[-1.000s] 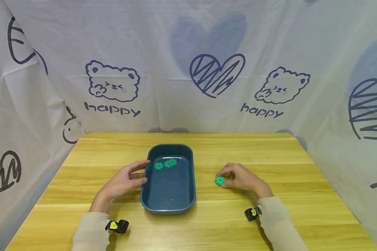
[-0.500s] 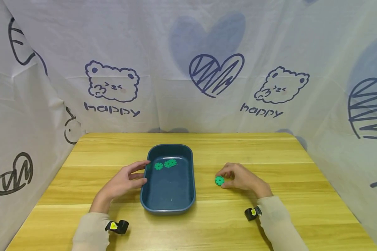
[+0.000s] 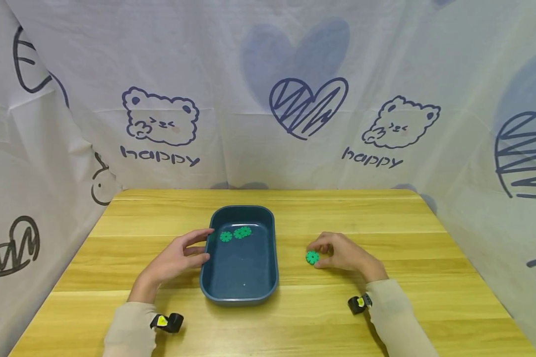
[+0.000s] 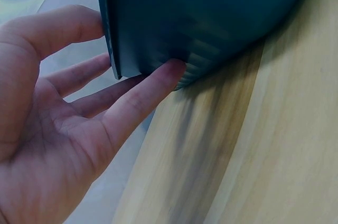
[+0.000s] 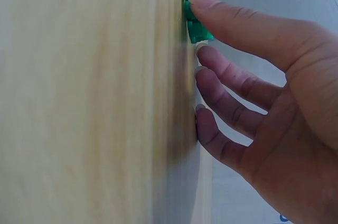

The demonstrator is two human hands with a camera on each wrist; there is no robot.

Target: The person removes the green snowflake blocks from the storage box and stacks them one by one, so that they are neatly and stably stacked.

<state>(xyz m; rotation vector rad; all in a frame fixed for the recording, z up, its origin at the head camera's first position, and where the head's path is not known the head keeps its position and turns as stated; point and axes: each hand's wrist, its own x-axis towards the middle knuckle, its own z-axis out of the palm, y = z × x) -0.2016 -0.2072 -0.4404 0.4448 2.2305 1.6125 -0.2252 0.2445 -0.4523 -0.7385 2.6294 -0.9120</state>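
A dark blue rectangular bin [image 3: 238, 270] stands left of the table's middle. My left hand [image 3: 174, 258] rests against its left side, fingers fairly straight; in the left wrist view the fingertips [image 4: 171, 71] touch the bin's wall. Inside, toward the far end, lie several green notched plastic discs, a single disc [image 3: 225, 237] and an overlapping group [image 3: 242, 232]. Right of the bin, my right hand [image 3: 341, 252] holds a green notched disc [image 3: 312, 257] between thumb and index finger, low at the tabletop. The right wrist view shows this green disc [image 5: 198, 20] edge-on under the thumb, the other fingers loosely bent.
The wooden table [image 3: 384, 218] reaches back to a white cloth [image 3: 241, 148] with bear and heart drawings, which also hangs at both sides. A black wrist camera [image 3: 175, 323] sits on the left sleeve, and another wrist camera [image 3: 356, 304] on the right.
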